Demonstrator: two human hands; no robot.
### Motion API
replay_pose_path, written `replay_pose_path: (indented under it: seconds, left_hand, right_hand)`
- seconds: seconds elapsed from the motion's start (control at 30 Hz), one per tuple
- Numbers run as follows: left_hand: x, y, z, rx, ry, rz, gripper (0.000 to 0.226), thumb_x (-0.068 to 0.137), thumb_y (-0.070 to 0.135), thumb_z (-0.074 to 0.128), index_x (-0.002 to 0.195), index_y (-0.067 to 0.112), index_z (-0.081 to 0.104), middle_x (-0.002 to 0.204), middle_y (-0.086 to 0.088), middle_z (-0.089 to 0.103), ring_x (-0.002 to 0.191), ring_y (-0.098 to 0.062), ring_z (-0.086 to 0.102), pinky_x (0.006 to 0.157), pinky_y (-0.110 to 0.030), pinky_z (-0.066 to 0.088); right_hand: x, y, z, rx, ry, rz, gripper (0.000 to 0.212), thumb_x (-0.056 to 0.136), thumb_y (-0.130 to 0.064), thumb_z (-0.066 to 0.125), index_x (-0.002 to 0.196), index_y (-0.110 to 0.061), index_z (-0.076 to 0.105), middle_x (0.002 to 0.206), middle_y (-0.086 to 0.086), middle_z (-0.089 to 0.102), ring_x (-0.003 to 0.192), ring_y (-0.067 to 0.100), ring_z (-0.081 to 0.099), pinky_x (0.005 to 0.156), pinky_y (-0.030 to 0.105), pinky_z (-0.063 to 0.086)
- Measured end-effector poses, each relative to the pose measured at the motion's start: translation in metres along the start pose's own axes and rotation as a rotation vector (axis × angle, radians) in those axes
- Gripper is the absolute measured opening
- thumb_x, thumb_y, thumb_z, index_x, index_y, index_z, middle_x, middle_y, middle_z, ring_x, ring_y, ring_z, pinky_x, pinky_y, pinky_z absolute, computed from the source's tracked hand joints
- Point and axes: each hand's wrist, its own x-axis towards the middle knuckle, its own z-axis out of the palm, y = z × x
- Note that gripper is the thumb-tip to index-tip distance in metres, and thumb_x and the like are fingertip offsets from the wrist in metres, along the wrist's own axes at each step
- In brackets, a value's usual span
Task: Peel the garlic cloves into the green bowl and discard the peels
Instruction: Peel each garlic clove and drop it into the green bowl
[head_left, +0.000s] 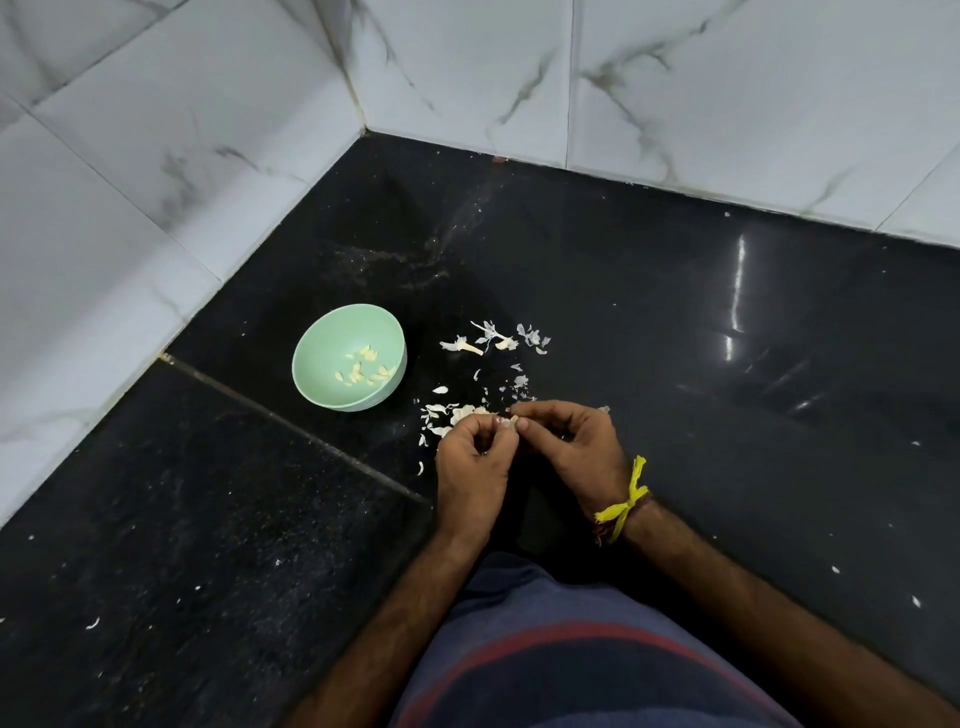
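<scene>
Striped shirt (587, 670), blue with a red band, fills the bottom edge, both forearms reaching forward from it over the black stone counter (727, 364). Left hand (470, 467) and right hand (571, 449) meet fingertip to fingertip above the counter, both curled tight and pinching one small garlic clove (511, 422) between them; the clove is mostly hidden by the fingers, only a pale bit shows. Right wrist carries a yellow thread band (626, 504), knotted, tail sticking up.

Just beyond the hands, touching or nearly under the fingertips, a loose heap of white peels (452, 415) lies on the counter. More peel scraps and what look like unpeeled cloves (462, 345) lie further back, spread in a rough line. Can't tell peel from clove for most of them at this size.

Green bowl (349, 358) stands upright to the left of the heap, apart from it, near the left wall. Inside it, several peeled cloves (363, 370) lie on the bottom toward the right side.

White marble-look wall tiles (208, 156) close the counter on the left and back, meeting in a corner. A seam (291, 426) in the counter runs diagonally from the left wall toward the left hand. Tiny white flecks scattered over the near counter on both sides.
</scene>
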Motion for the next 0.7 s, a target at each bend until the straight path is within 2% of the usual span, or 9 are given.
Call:
replay_pose_path:
  seconds: [0.1, 0.17, 0.33, 0.5, 0.6, 0.7]
  left_hand:
    - [-0.0015, 0.0012, -0.0003, 0.014, 0.001, -0.006, 0.027, 0.078, 0.039, 0.067, 0.081, 0.012, 0.071, 0.081, -0.018, 0.071, 0.074, -0.033, 0.066, 0.076, -0.059, 0.056]
    - [-0.0025, 0.0014, 0.0003, 0.014, -0.017, -0.015, 0.026, 0.078, 0.038, 0.067, 0.082, 0.012, 0.072, 0.081, -0.016, 0.072, 0.080, -0.041, 0.068, 0.077, -0.060, 0.056]
    - [-0.0038, 0.0025, 0.0016, -0.017, -0.037, -0.042, 0.027, 0.080, 0.038, 0.067, 0.084, 0.012, 0.073, 0.084, -0.018, 0.073, 0.077, -0.030, 0.067, 0.078, -0.061, 0.056]
    - [-0.0059, 0.0047, -0.0011, -0.078, -0.012, -0.007, 0.013, 0.095, 0.022, 0.065, 0.092, 0.013, 0.074, 0.083, -0.009, 0.075, 0.076, -0.017, 0.068, 0.077, -0.044, 0.056]
    - [-0.0055, 0.0055, -0.0033, -0.051, -0.014, 0.061, 0.020, 0.087, 0.032, 0.075, 0.094, 0.013, 0.074, 0.086, -0.006, 0.076, 0.084, -0.027, 0.073, 0.081, -0.044, 0.060]
    - [-0.0020, 0.0023, -0.0052, -0.054, -0.001, 0.085, 0.008, 0.088, 0.016, 0.078, 0.091, 0.009, 0.075, 0.085, -0.007, 0.077, 0.084, -0.033, 0.073, 0.081, -0.047, 0.060]
  right_hand:
    - [-0.0008, -0.0032, -0.0005, -0.065, 0.007, -0.028, 0.007, 0.087, -0.003, 0.071, 0.092, -0.005, 0.075, 0.082, 0.011, 0.075, 0.076, 0.013, 0.071, 0.068, 0.020, 0.054]
    - [-0.0019, -0.0038, -0.0012, -0.111, 0.008, -0.058, 0.007, 0.087, -0.002, 0.069, 0.090, -0.006, 0.075, 0.081, 0.011, 0.074, 0.073, 0.010, 0.068, 0.066, 0.018, 0.053]
    - [-0.0037, -0.0020, -0.0035, -0.090, 0.009, -0.060, 0.009, 0.089, -0.003, 0.068, 0.094, -0.005, 0.075, 0.084, 0.008, 0.075, 0.079, 0.015, 0.071, 0.072, 0.023, 0.056]
    - [-0.0021, -0.0068, -0.0043, -0.068, 0.019, -0.064, 0.010, 0.089, -0.003, 0.068, 0.096, -0.003, 0.075, 0.085, 0.006, 0.076, 0.079, 0.014, 0.072, 0.072, 0.020, 0.056]
    - [-0.0031, -0.0089, -0.0031, -0.090, 0.019, -0.078, 0.010, 0.088, -0.004, 0.069, 0.096, -0.003, 0.075, 0.085, 0.004, 0.076, 0.082, 0.014, 0.072, 0.072, 0.019, 0.055]
    - [-0.0033, -0.0087, -0.0019, -0.109, 0.022, -0.083, 0.009, 0.088, -0.003, 0.069, 0.095, -0.003, 0.075, 0.084, 0.004, 0.076, 0.080, 0.013, 0.072, 0.071, 0.019, 0.055]
